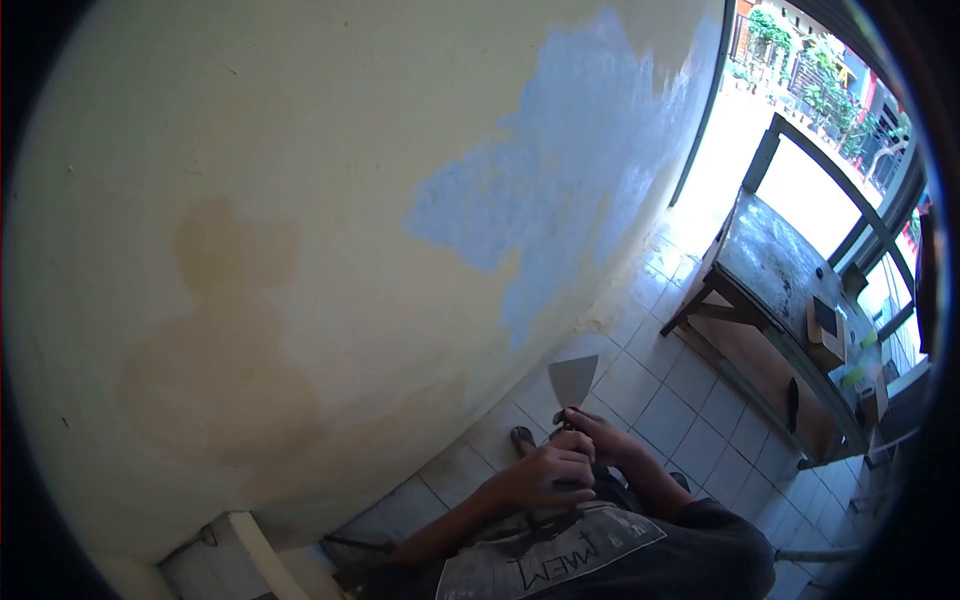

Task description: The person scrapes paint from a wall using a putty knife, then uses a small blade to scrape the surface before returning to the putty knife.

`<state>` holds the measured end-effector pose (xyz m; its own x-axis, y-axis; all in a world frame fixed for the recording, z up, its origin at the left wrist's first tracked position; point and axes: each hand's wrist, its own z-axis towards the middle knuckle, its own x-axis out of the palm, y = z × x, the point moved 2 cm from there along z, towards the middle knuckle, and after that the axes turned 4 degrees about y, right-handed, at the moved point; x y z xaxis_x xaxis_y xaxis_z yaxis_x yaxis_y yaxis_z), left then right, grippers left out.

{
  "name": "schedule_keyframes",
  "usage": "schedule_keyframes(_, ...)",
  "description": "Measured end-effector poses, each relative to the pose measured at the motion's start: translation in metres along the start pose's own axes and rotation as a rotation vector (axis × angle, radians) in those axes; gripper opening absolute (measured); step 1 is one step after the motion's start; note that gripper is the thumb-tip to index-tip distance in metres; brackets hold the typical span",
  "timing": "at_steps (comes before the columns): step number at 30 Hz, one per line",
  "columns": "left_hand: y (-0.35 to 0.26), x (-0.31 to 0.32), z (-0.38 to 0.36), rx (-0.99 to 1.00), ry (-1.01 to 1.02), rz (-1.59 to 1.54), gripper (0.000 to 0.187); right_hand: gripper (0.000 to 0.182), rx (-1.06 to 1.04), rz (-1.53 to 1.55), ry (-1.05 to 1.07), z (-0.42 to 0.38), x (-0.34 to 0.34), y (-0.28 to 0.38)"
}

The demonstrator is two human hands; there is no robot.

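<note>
A scraper with a wide flat metal blade (574,381) points up and away from my body, in front of my chest. My right hand (592,432) is closed around its handle, just below the blade. Right beside it, my left hand (558,468) is curled with its fingers bent, close to the lower end of the handle; what it holds, if anything, is hidden. Both hands are near each other, above my dark shirt with a printed panel (550,562). The blade touches nothing.
A cream wall (350,130) with a pale blue patch (560,150) and brownish stains (220,380) rises ahead and left. Tiled floor (640,390) lies below. A worn table (770,245) with boxes stands right, by a bright opening. A pale ledge (262,560) is at lower left.
</note>
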<state>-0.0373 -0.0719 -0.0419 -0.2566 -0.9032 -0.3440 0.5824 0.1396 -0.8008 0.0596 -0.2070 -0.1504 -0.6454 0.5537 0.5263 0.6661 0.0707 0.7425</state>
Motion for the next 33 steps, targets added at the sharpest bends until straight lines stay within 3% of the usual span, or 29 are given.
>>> schedule_keyframes(1, 0.003, -0.002, -0.011, -0.053, -0.091, -0.053, 0.019, 0.031, -0.017, -0.088, -0.15, 0.0, 0.0, -0.001)
schedule_keyframes(4, 0.019, -0.015, -0.053, -0.167, -0.34, -0.12, 0.018, 0.033, -0.055, -0.291, -0.331, -0.007, 0.026, 0.029)
schedule_keyframes(9, 0.026, -0.015, -0.121, -0.385, -0.613, -0.128, 0.025, 0.031, -0.633, -0.085, -0.275, 0.025, 0.057, 0.098)
schedule_keyframes(12, 0.025, -0.007, -0.134, -0.432, -0.686, -0.21, 0.025, 0.03, -0.808, 0.102, -0.276, 0.072, 0.065, 0.121)
schedule_keyframes(14, 0.024, -0.003, -0.133, -0.455, -0.733, -0.236, 0.027, 0.031, -0.55, -0.066, -0.293, 0.105, 0.053, 0.108)
schedule_keyframes(15, 0.026, 0.0, -0.131, -0.47, -0.76, -0.232, 0.029, 0.031, -0.391, -0.089, -0.204, 0.117, 0.042, 0.087)
schedule_keyframes(19, 0.05, -0.004, -0.121, -0.517, -0.948, -0.242, 0.036, 0.025, -0.185, -0.082, -0.239, 0.081, 0.04, 0.03)
schedule_keyframes(21, 0.07, -0.001, -0.115, -0.614, -1.043, -0.317, 0.038, 0.022, -0.039, 0.04, -0.132, 0.061, 0.022, 0.009)
schedule_keyframes(26, 0.13, 0.004, -0.075, -0.887, -1.076, -0.677, 0.053, 0.021, -0.019, -0.192, 0.079, 0.045, -0.02, 0.044)
schedule_keyframes(29, 0.159, 0.005, -0.034, -0.53, -0.947, -0.843, 0.068, 0.024, -0.063, -0.413, 0.157, 0.046, -0.039, 0.086)
schedule_keyframes(33, 0.199, -0.006, 0.021, -0.343, -1.1, -0.876, 0.066, 0.03, -0.026, -0.564, 0.167, 0.051, -0.061, 0.116)
